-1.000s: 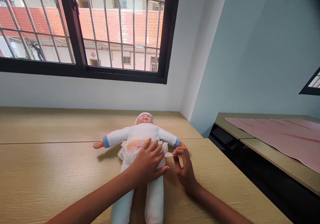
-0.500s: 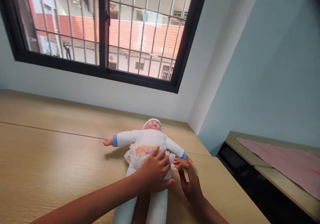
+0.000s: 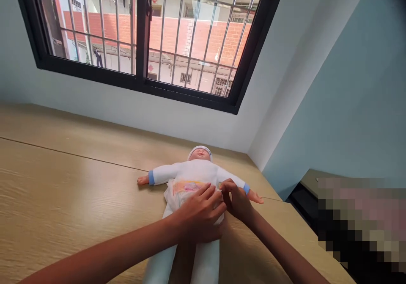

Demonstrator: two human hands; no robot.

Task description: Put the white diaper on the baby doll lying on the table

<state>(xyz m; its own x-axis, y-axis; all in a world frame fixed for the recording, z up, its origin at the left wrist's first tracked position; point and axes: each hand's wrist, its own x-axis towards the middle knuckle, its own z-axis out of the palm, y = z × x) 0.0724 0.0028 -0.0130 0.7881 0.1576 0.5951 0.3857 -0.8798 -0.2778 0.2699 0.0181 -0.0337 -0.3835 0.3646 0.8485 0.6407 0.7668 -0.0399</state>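
Pale wooden tabletop (image 3: 63, 191) runs from me to the far wall, under a barred window (image 3: 149, 42) that looks onto red brick buildings. From my head camera, the only view, one baby doll (image 3: 190, 178) lies on its back at the right end of the table, head toward the window, arms spread, legs pointing at me. It wears a white suit with blue cuffs, and one diaper (image 3: 185, 189) with a coloured front band sits around its waist.

My left hand (image 3: 198, 216) lies flat over the diaper's front, fingers spread and pressing down, holding nothing. My right hand (image 3: 236, 199) is at the diaper's right side, fingertips pinched narrowly on what looks like the fastening tab beside my left fingers. The two hands touch there.

I judge the doll light, with a soft stuffed body and stiffer limbs. The diaper looks thin and crinkly, best gripped by its tab and waist edge.

Two hands, one doll, one diaper.
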